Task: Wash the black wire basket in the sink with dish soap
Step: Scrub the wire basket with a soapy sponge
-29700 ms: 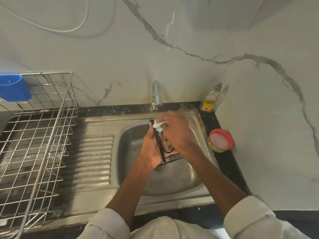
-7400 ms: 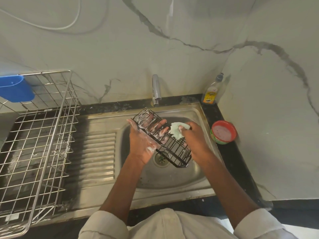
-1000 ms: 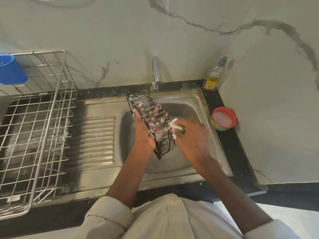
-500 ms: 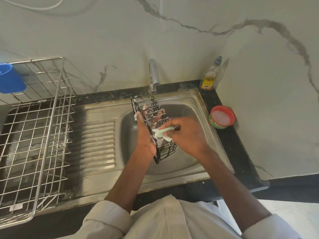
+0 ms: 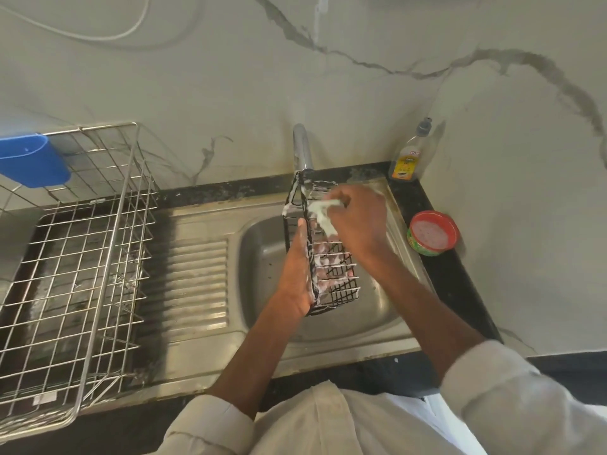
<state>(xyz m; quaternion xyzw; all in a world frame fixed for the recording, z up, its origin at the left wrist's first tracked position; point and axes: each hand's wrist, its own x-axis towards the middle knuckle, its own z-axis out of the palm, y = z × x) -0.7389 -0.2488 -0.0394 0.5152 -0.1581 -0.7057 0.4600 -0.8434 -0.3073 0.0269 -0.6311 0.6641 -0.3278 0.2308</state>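
Note:
The black wire basket (image 5: 338, 284) stands on end over the steel sink (image 5: 262, 257), streaked with white foam. My left hand (image 5: 297, 277) holds it from the left side, fingers showing through the wires. My right hand (image 5: 356, 221) grips a pale green scrub cloth (image 5: 323, 213) and presses it against the basket's upper part, just below the tap (image 5: 302, 149). No water is visibly running from the tap.
A dish soap bottle (image 5: 409, 156) stands in the back right corner. A round red-rimmed tub of soap paste (image 5: 432, 233) sits on the dark counter to the right. A steel dish rack (image 5: 75, 257) with a blue holder (image 5: 33, 159) fills the left side, beside the ribbed drainboard (image 5: 190, 284).
My right hand has slid the cloth up from the basket's middle to its top end. The basket now stands more upright, closer to the tap.

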